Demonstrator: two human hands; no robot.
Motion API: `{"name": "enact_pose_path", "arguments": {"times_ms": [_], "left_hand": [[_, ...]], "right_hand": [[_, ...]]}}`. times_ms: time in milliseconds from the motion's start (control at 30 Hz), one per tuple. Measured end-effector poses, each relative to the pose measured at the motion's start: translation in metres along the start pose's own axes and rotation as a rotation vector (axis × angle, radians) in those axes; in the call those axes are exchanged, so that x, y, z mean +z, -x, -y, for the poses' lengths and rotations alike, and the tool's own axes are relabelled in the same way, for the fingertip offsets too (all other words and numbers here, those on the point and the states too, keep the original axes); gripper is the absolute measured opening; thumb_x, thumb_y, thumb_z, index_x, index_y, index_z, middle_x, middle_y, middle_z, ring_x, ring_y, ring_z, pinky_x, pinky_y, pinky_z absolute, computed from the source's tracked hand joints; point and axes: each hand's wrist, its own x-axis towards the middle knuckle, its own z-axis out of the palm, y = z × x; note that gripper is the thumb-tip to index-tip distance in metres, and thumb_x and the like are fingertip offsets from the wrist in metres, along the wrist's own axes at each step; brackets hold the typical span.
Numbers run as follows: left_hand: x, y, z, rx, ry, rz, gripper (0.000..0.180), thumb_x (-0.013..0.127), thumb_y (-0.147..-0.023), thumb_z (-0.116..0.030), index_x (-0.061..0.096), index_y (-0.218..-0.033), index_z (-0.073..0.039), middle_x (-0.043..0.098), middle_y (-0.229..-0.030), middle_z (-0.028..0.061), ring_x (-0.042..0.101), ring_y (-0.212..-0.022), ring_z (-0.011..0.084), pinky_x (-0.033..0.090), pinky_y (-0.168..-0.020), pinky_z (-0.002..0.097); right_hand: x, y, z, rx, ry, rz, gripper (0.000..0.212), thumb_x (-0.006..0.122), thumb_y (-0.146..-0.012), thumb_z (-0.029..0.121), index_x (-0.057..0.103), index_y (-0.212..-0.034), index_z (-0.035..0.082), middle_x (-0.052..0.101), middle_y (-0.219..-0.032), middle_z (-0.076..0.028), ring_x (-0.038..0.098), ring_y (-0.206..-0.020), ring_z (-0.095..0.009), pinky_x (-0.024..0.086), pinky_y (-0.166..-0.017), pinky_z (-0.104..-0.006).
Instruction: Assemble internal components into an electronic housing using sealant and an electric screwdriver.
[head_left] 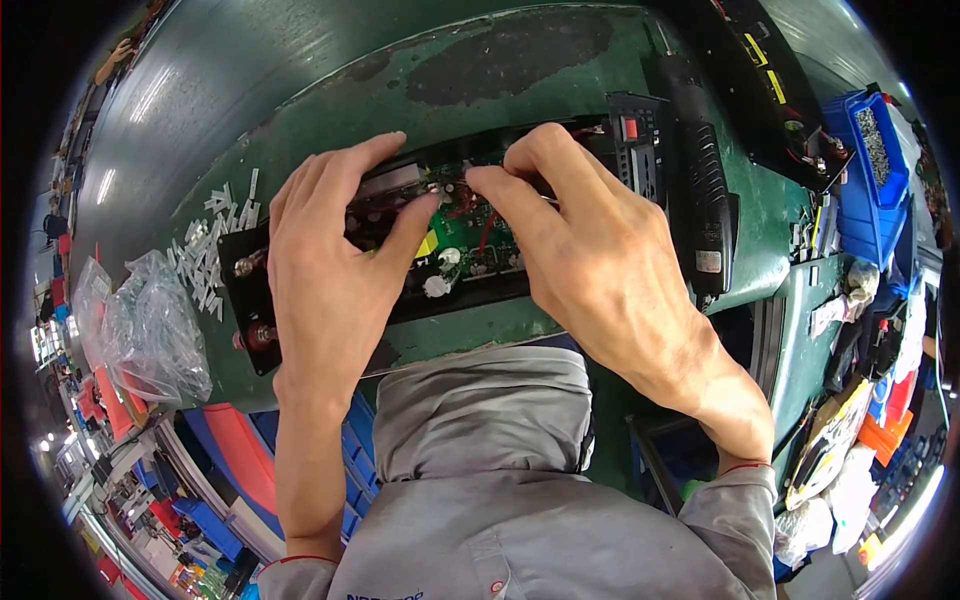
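In front of me a long black metal case (455,312) lies across the bench, with a green circuit board (480,262) and red wires inside. My left hand (330,250) reaches over its left half. The left fingers are stretched and apart, and its thumb tip rests by small silver parts near the middle of the board. From the right comes my right hand (600,250), thumb and bent index finger close together over the wires. Whatever is between them is too small to make out. A yellow part (427,243) and white blobs sit on the board.
A black power screwdriver (712,200) lies right of the case, beside a black panel with a red switch (629,128). Left are scattered white strips (205,255) and a clear plastic bag (150,325). Another black case (770,95) and a blue bin (868,170) of small parts stand far right.
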Motion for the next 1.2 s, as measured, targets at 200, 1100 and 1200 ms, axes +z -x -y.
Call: {"name": "enact_pose_path", "arguments": {"times_ms": [200,1100,1200], "left_hand": [[0.004,0.0,0.005,0.038,-0.066,-0.018,0.037,0.079,-0.083,-0.004,0.069,-0.119,-0.005,0.071,-0.106,0.0114,0.07,-0.098,0.026,0.053,-0.089,0.0342],[0.008,-0.002,0.01,0.142,-0.092,-0.083,0.034,0.08,-0.076,-0.004,0.067,-0.107,-0.008,0.07,-0.097,0.0066,0.068,-0.086,0.0291,0.052,-0.079,0.0374],[0.007,-0.003,0.01,0.144,-0.085,-0.082,0.033,0.08,-0.076,-0.004,0.067,-0.106,-0.008,0.07,-0.096,0.0068,0.068,-0.086,0.0289,0.052,-0.079,0.0372]], "right_hand": [[0.002,0.0,0.001,0.017,-0.006,-0.006,0.03,0.067,-0.072,0.001,0.062,-0.1,-0.008,0.054,-0.103,-0.014,0.064,-0.096,-0.026,0.06,-0.07,-0.0331],[0.004,0.007,0.009,0.106,-0.091,-0.098,0.036,0.07,-0.076,-0.012,0.068,-0.111,-0.001,0.057,-0.1,-0.011,0.067,-0.083,-0.027,0.057,-0.066,-0.0365],[0.005,0.0,0.009,0.098,-0.081,-0.097,0.036,0.069,-0.075,-0.012,0.068,-0.109,-0.001,0.057,-0.1,-0.011,0.067,-0.082,-0.028,0.057,-0.066,-0.0365]]}}
